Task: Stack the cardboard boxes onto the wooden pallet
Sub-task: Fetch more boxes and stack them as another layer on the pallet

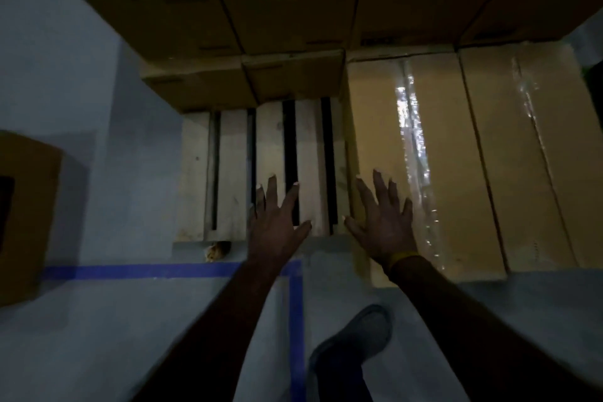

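Here both hands, left [277, 222] and right [383, 228], grip released, hover over the pallet's [233, 166] bare front edge.

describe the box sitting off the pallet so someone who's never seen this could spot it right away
Start at the wooden pallet with its bare slats, then follow the blue floor tape leftward to the picture's left edge. The lone cardboard box stands there on the grey floor. Unlike the stacked boxes, it touches no other box and has a dark patch on its side.
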A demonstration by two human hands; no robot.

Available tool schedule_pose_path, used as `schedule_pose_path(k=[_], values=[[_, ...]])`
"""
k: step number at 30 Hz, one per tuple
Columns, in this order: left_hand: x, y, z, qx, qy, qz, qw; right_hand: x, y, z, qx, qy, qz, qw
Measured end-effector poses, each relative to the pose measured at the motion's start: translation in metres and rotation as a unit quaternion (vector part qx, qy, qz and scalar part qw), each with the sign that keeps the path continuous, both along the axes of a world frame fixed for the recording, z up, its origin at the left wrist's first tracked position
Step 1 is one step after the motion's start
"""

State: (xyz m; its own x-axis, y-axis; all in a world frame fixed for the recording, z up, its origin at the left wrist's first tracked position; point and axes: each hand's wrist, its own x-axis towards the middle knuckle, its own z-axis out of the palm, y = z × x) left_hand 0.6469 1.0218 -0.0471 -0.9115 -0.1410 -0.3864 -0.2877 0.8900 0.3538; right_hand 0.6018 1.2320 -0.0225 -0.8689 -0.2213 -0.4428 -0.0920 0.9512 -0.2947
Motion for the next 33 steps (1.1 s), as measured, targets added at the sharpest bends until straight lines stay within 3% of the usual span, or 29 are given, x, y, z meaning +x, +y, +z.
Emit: schedule_pose_path(k=[7, 21, 26, 33], values=[[0.131, -0.138, 0.053, 0.013, 0.028, 0.098, 0.995, 0.081, -0.135, 0.056, -0.009, 0.015, 0.054, 0.998], [0.415, -0.321, 0.284, 0.025, 0.005, 0.273, 0.962, 0.289, -0.376, 0.283, -0.023, 0.007, 0.166, 0.986], [0.463, -0.369, 0.328, 0.016, 0.029, 0.338, 0.941, 0.329, -0.439, 0.325, -0.039, 0.002, 0.21, 0.977], [0.483, -0.444, 0.348, 0.003, 0.039, 0.383, 0.923, 0.348, -0.535, 0.338, -0.046, -0.017, 0.238, 0.97]])
